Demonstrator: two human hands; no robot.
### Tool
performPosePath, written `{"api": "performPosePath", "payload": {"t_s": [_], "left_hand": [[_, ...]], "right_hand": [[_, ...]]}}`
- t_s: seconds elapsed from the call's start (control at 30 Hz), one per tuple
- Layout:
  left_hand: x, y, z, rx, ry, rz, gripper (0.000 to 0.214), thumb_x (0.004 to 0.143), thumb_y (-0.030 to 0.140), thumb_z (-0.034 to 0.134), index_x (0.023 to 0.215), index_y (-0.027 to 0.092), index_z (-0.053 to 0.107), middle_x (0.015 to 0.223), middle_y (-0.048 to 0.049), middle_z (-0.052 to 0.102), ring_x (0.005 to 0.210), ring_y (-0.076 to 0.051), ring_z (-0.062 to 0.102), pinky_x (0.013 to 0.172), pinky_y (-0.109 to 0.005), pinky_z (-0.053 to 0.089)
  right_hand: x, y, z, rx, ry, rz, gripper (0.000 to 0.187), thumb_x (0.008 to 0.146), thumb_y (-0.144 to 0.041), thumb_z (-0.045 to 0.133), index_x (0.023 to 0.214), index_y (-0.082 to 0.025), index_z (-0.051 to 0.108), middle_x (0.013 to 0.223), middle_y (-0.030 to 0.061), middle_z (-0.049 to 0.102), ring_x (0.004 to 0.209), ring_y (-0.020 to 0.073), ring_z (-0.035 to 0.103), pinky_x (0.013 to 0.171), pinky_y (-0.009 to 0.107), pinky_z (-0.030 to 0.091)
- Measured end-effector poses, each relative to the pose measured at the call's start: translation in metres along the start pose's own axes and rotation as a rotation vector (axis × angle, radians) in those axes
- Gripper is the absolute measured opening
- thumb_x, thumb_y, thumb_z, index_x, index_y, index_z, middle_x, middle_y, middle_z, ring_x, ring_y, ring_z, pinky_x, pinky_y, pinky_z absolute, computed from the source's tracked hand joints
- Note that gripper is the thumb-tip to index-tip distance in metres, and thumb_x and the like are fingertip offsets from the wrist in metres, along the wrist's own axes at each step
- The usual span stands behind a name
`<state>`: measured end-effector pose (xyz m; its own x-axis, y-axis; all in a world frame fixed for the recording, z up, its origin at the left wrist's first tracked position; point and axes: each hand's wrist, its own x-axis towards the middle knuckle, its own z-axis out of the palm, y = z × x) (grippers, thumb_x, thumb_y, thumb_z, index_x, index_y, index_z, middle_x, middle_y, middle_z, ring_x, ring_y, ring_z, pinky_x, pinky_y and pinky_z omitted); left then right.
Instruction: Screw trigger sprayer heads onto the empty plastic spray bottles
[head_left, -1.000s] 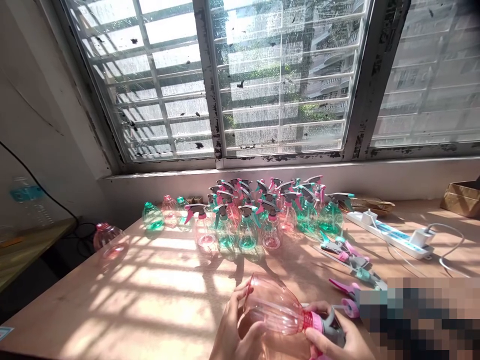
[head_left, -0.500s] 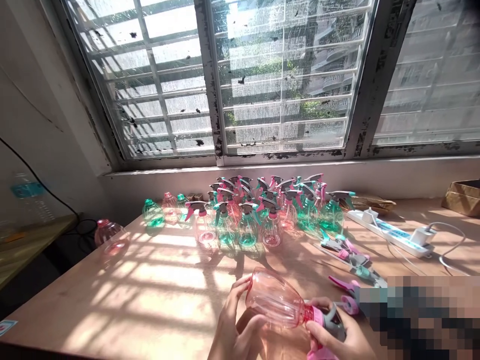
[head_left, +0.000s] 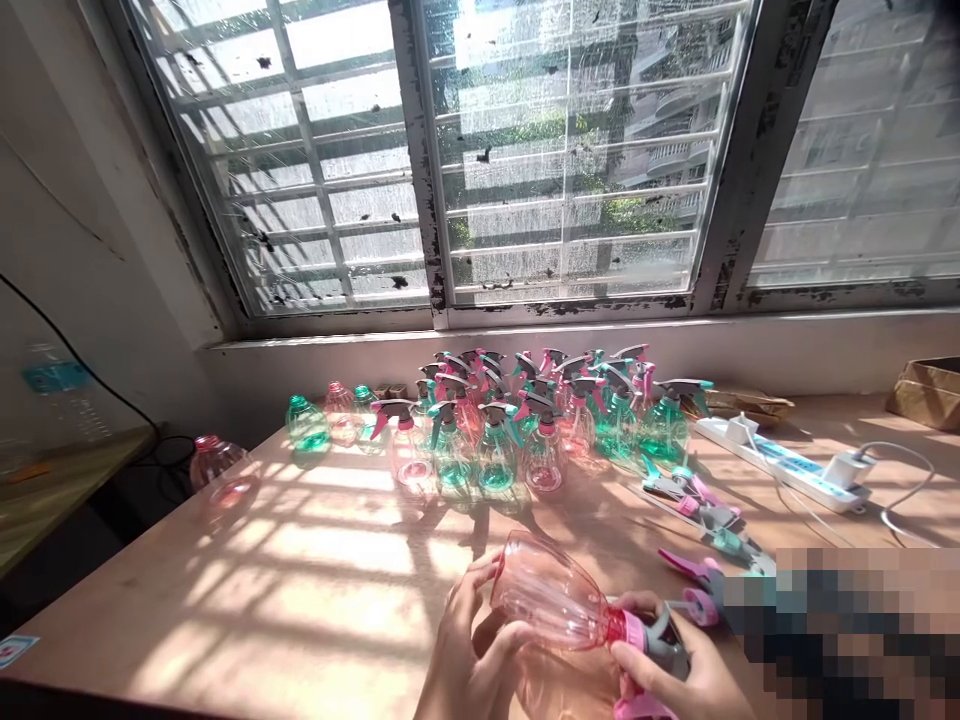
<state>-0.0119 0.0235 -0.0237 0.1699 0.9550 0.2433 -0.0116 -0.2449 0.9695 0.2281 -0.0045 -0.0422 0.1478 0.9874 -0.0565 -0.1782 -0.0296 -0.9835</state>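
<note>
A clear pink spray bottle point(head_left: 551, 598) lies on its side in both my hands, low in the middle of the view above the wooden table point(head_left: 300, 590). My left hand point(head_left: 469, 660) is wrapped round the bottle's wide body. My right hand point(head_left: 675, 675) grips the grey and pink trigger head point(head_left: 654, 640) at the bottle's neck. Several loose trigger heads point(head_left: 701, 510) lie on the table just to the right.
A cluster of several finished pink and green spray bottles point(head_left: 517, 425) stands near the window wall. Headless bottles point(head_left: 307, 425) stand at its left, one pink bottle point(head_left: 217, 470) by the table's left edge. A white power strip point(head_left: 780, 465) and a cardboard box point(head_left: 926, 390) lie at right.
The bottle has tilted up a little in my hands, and my right hand has shifted on the trigger head. The view has drifted slightly downward.
</note>
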Motion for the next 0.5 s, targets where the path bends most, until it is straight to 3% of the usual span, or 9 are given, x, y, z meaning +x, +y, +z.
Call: {"api": "performPosePath", "payload": {"t_s": [0.1, 0.2, 0.33, 0.5], "left_hand": [[-0.0005, -0.0009, -0.0010, 0.046, 0.004, 0.043, 0.053, 0.092, 0.044, 0.068, 0.140, 0.026, 0.056, 0.158, -0.0146, 0.042, 0.144, -0.039, 0.043, 0.116, -0.054, 0.043], [-0.0005, -0.0030, 0.0001, 0.008, -0.003, 0.042, 0.049, 0.093, 0.040, 0.066, 0.140, 0.031, 0.057, 0.160, -0.0109, 0.039, 0.144, -0.037, 0.044, 0.113, -0.048, 0.049], [-0.0001, -0.0047, 0.0015, -0.042, -0.017, -0.019, 0.067, 0.080, 0.024, 0.079, 0.142, 0.030, 0.053, 0.155, -0.0118, 0.047, 0.143, -0.036, 0.046, 0.114, -0.046, 0.048], [0.0005, 0.0008, -0.0008, -0.053, -0.041, -0.012, 0.058, 0.091, 0.046, 0.069, 0.141, 0.021, 0.051, 0.151, -0.0190, 0.053, 0.140, -0.039, 0.050, 0.113, -0.053, 0.047]], "right_hand": [[0.0004, -0.0010, 0.0004, 0.031, 0.023, -0.006, 0.055, 0.063, -0.053, 0.089, 0.100, -0.018, 0.069, 0.056, -0.0003, 0.071, 0.048, 0.0210, 0.065, 0.050, 0.031, 0.055], [0.0000, -0.0028, 0.0014, 0.090, 0.010, 0.045, 0.058, 0.067, -0.059, 0.085, 0.103, -0.018, 0.064, 0.055, -0.0012, 0.070, 0.047, 0.0207, 0.064, 0.048, 0.032, 0.056], [-0.0001, -0.0009, 0.0002, 0.043, -0.010, 0.014, 0.057, 0.068, -0.056, 0.086, 0.103, -0.017, 0.064, 0.054, -0.0003, 0.071, 0.046, 0.0195, 0.064, 0.050, 0.031, 0.054], [0.0011, 0.0017, -0.0016, -0.028, -0.016, -0.011, 0.050, 0.066, -0.046, 0.087, 0.101, -0.016, 0.067, 0.054, -0.0004, 0.072, 0.050, 0.0208, 0.065, 0.054, 0.031, 0.052]]}}
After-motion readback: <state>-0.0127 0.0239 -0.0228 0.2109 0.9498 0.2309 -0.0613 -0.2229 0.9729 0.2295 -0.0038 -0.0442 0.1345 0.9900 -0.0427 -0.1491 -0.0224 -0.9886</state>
